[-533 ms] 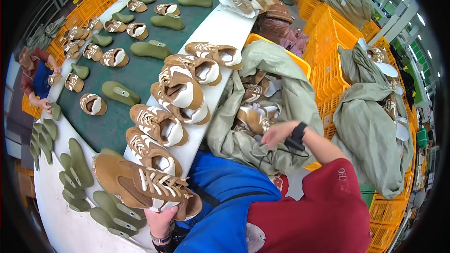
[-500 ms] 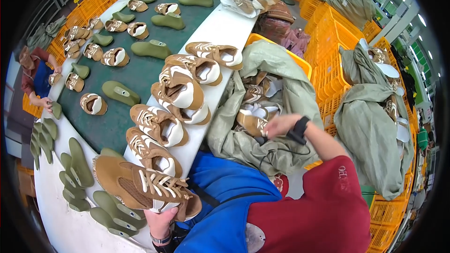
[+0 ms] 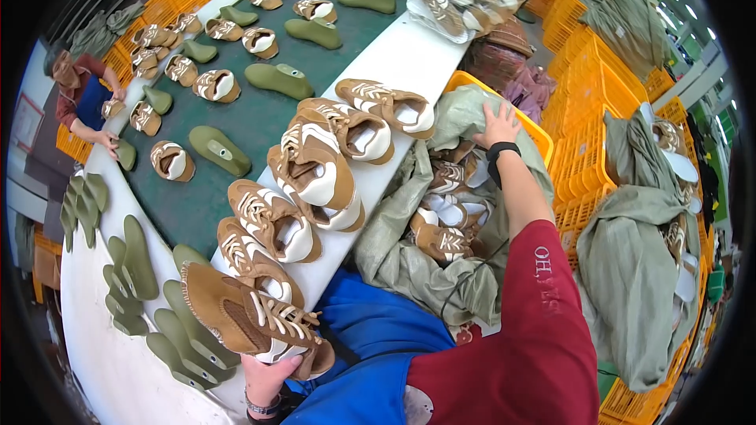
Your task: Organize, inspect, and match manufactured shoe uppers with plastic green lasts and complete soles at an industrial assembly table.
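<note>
My left hand [image 3: 266,378] grips a brown suede shoe upper [image 3: 228,311] with white stripes and laces, held at the near end of the white ledge. The upper has no sole, and its toe points up and left. My right hand [image 3: 498,124] is stretched out with spread fingers at the far rim of a grey-green sack [image 3: 394,264] lining a yellow crate [image 3: 540,140]. Inside the sack lie several brown-and-white shoes [image 3: 441,240]. More of the same shoes [image 3: 272,224] stand in a row along the ledge, left of the sack.
A green conveyor belt [image 3: 169,208] carries shoes and olive shoe lasts [image 3: 220,149]. Further lasts [image 3: 140,260] lie on the white table at left. A person [image 3: 87,98] works across the belt. Stacked yellow crates [image 3: 591,102] and a draped sack [image 3: 634,283] stand at right.
My right hand has moved away from the shoes inside the sack, up to its far rim, and its fingers have spread. The left hand still holds the shoe upper. The view has shifted slightly.
</note>
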Demonstrator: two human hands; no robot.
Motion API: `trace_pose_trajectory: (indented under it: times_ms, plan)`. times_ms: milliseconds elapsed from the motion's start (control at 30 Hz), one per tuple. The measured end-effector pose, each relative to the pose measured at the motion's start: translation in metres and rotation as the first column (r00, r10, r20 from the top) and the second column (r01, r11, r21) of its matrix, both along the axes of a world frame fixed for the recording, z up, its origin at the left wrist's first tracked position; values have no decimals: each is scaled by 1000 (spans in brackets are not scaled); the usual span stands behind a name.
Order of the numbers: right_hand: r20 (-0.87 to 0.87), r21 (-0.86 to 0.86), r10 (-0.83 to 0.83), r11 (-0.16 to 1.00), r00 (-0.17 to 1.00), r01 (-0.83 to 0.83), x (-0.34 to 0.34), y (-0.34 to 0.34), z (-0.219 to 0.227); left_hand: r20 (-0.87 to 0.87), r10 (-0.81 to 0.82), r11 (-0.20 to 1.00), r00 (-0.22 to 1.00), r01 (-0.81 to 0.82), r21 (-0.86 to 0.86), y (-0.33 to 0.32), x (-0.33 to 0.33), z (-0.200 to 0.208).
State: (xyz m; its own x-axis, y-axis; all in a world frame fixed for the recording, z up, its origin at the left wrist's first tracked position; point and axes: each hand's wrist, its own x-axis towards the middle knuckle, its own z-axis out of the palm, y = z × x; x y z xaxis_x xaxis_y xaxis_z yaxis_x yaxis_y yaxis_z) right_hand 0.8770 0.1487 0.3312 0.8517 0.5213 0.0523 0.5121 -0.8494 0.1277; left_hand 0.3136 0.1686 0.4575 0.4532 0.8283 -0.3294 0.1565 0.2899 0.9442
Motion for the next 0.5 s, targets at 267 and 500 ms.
trace_pose_trajectory:
  times_ms: [267, 500]
  plan:
    - [-133, 936, -81, 319, 988, 152, 177, 0, 37, -29, 43, 996, 999, -45, -78, 6, 20, 8]
    - [-311, 756, 521, -371, 795, 539, 195, 19, 154, -7, -16, 1000, 1000, 16, -27, 12, 41, -3]
